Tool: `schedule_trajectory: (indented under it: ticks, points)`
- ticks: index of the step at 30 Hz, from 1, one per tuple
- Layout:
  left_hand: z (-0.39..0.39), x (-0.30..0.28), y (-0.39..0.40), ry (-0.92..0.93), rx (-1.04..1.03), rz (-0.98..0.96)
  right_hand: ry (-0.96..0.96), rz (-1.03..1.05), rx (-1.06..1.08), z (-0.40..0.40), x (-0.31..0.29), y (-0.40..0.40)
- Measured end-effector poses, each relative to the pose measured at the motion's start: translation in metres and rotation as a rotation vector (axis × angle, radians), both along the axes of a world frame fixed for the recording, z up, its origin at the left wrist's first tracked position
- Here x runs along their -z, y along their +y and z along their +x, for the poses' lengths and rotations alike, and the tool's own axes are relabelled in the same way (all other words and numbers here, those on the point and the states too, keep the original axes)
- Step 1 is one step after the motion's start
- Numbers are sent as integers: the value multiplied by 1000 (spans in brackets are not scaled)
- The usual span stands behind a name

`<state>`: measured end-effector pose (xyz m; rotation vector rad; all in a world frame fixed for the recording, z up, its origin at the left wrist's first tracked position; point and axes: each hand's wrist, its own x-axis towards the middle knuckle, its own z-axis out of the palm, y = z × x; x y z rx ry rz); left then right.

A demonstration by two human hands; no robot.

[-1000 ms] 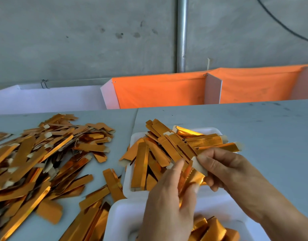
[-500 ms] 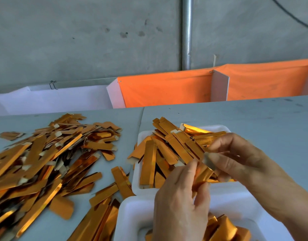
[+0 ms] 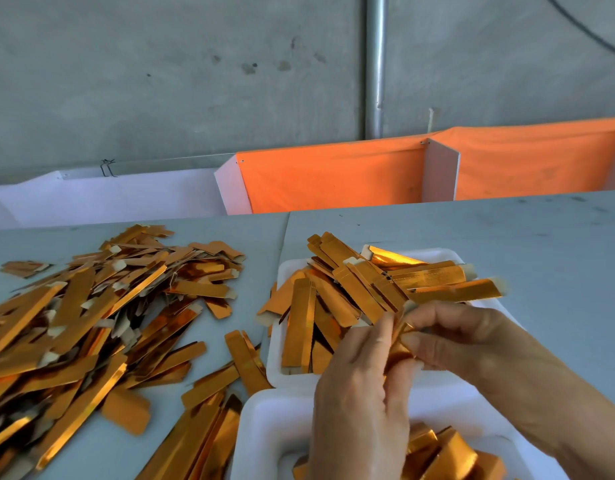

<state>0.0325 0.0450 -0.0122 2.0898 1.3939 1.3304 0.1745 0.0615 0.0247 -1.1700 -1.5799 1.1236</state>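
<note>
At the bottom of the frame, a white foam tray [image 3: 264, 427] holds folded gold pieces [image 3: 448, 455]. Just above it the left hand [image 3: 358, 393] and right hand [image 3: 465, 341] meet, both pinching one shiny gold foil card strip [image 3: 398, 351]. A second ago that strip stretched longer between them, with its white tab showing at the right fingers. Now it is bunched short and the tab is hidden, so the fold looks nearly made. What shows of the strip runs near-upright, leaning toward the upper right. Behind sits a second white foam tray [image 3: 273, 358] of flat strips, and at left a loose heap of gold strips [image 3: 91, 323].
</note>
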Motion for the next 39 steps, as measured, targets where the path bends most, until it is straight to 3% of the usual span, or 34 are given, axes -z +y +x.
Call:
schedule_trajectory:
  ticks: [3, 9, 13, 21, 27, 39]
  points:
    - [1, 1, 3, -24, 7, 25, 87, -75, -43, 1, 0, 1]
    - [2, 2, 3, -3, -54, 56, -22, -43, -59, 5, -4, 0]
    - [1, 2, 1, 24, -50, -14, -11, -44, -32, 7, -6, -1]
    - [3, 3, 1, 69, -68, 52, 51, -90, -59, 6, -8, -2]
    - [1, -1, 1, 106, 3, -70, 85, -66, -16, 6, -7, -1]
    - [-3, -8, -3, -46, 94, -230, 187, -77, -21, 19, -7, 0]
